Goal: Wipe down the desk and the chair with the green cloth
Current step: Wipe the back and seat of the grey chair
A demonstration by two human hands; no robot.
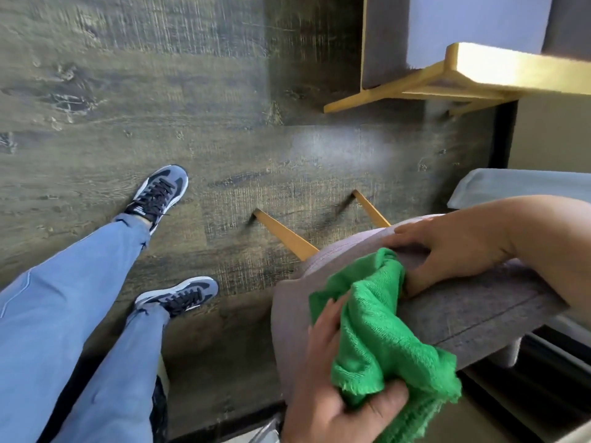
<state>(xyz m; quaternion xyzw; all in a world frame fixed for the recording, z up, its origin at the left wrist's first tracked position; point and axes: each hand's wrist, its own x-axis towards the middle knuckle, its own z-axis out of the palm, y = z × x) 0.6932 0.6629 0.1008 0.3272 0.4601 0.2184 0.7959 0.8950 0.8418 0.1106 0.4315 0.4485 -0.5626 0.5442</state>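
The green cloth (380,327) is bunched against the grey fabric chair (463,310), which fills the lower right. My left hand (335,391) comes up from the bottom edge and is shut on the cloth, pressing it onto the chair's rounded edge. Reaching in from the right, my right hand (447,247) grips the top of the same padded part, fingers over one side and thumb on the other, beside the cloth. Two of the chair's wooden legs (287,238) slant down to the floor. A yellow wooden frame with a grey panel (479,70) at the top right may be the desk.
Dark wood-plank floor (192,91) covers most of the view. My legs in blue jeans (80,298) and grey trainers stand at the left. A pale grey tray-like object (518,187) lies at the right edge, behind my right arm.
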